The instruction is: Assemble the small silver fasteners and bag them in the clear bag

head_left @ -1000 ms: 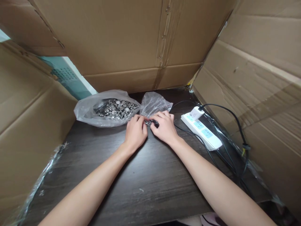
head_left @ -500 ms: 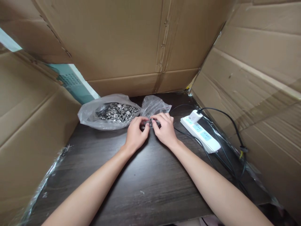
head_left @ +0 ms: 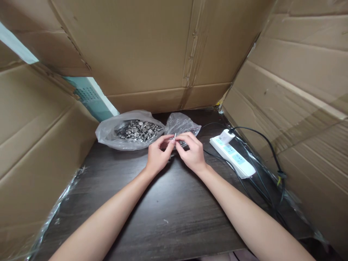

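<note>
Between the fingertips of both hands is a small shiny metal piece (head_left: 174, 136), pinched from either side; its exact kind is too small to make out. My left hand (head_left: 160, 152) is closed with thumb and index finger pressed together on it. My right hand (head_left: 192, 149) meets it from the other side, also in a pinch. A large clear plastic bag (head_left: 107, 133) lies behind my left hand, its mouth showing many small metal parts (head_left: 141, 130) with round heads. Just beyond my right hand is a smaller clear bag (head_left: 181, 121). Another metal piece (head_left: 171, 157) lies under my left fingers.
A white power strip (head_left: 239, 161) with a plugged-in adapter (head_left: 226, 137) lies to the right, black cables (head_left: 261, 134) trailing from it. Cardboard walls (head_left: 152, 50) stand at the back and both sides of the dark wooden table (head_left: 152, 214).
Both hands have lifted slightly off the table, and the small metal piece now shows upright between the fingertips. The view has shifted slightly.
</note>
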`<action>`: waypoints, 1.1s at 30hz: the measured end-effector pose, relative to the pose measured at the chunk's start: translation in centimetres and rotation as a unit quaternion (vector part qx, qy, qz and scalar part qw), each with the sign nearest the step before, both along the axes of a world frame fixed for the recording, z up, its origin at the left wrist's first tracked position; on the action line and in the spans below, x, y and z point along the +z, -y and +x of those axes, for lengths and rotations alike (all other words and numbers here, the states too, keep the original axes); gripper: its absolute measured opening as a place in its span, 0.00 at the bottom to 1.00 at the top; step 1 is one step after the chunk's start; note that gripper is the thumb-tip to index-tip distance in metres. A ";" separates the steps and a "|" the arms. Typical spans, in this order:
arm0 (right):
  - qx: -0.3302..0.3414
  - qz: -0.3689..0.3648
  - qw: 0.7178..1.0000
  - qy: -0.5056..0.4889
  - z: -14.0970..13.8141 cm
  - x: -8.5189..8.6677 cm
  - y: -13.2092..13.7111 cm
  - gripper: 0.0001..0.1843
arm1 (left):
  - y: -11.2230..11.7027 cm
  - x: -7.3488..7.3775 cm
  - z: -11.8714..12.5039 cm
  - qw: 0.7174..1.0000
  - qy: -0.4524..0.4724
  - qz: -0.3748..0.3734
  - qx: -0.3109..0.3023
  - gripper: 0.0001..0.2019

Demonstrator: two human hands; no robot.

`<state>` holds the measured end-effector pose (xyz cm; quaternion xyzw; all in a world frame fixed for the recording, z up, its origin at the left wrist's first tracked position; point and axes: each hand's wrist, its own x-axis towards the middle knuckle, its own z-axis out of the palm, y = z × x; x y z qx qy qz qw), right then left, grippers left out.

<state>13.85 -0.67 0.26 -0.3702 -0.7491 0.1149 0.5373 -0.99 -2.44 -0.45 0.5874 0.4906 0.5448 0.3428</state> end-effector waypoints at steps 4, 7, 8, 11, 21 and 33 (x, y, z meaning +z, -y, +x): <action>0.013 0.011 1.000 -0.009 -0.1 0.0 0.1 0.07 | -0.3 0.0 -0.1 1.000 0.000 -0.007 -0.003 0.14; 0.007 -0.007 1.000 -0.007 -0.2 -0.1 0.2 0.07 | -0.4 0.0 -0.1 1.000 0.012 -0.008 -0.009 0.14; 0.006 -0.015 1.000 -0.008 -0.2 -0.2 0.2 0.07 | -0.4 0.0 -0.1 1.000 0.016 -0.009 -0.011 0.14; 0.003 -0.022 1.000 -0.008 0.0 -0.3 0.1 0.11 | -0.5 -0.1 -0.2 1.000 0.012 -0.015 0.003 0.14; -0.119 -0.125 0.962 0.211 0.4 -0.8 -0.3 0.05 | -0.6 -0.3 -0.1 0.999 -0.010 -0.007 0.051 0.09; -0.100 -0.175 0.956 0.211 0.3 -1.1 -0.3 0.07 | -0.5 0.1 0.0 0.999 -0.028 -0.014 0.040 0.10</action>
